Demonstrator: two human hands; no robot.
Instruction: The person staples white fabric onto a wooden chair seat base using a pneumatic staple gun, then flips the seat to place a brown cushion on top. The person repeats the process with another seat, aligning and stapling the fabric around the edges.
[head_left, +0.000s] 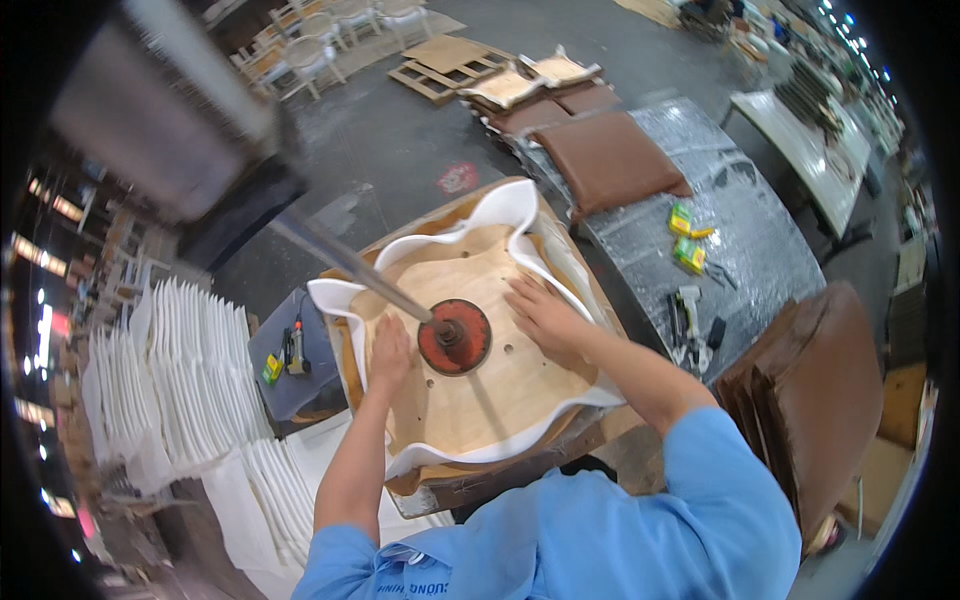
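A pale plywood seat board (pixel 455 415) with several small holes lies in front of me. White foam padding (pixel 505 205) wraps up around its edges in waves, with a brownish layer showing beneath. A red round press plate (pixel 475 350) at the end of a metal rod (pixel 350 262) bears on the board's middle. To the left of the plate, my left hand (pixel 391 350) lies on the wood near the foam edge, fingers stretched out. My right hand (pixel 543 312) rests flat on the far right part of the board, fingers pointing toward the plate. Neither hand holds anything.
White foam sheets (pixel 195 365) are stacked at left, beside a grey-blue stool top (pixel 300 395) with a nail gun (pixel 294 348). A plastic-covered table (pixel 770 255) at right carries brown cushions (pixel 615 155) and another nail gun (pixel 687 318). Brown covers (pixel 830 385) stand near my right elbow.
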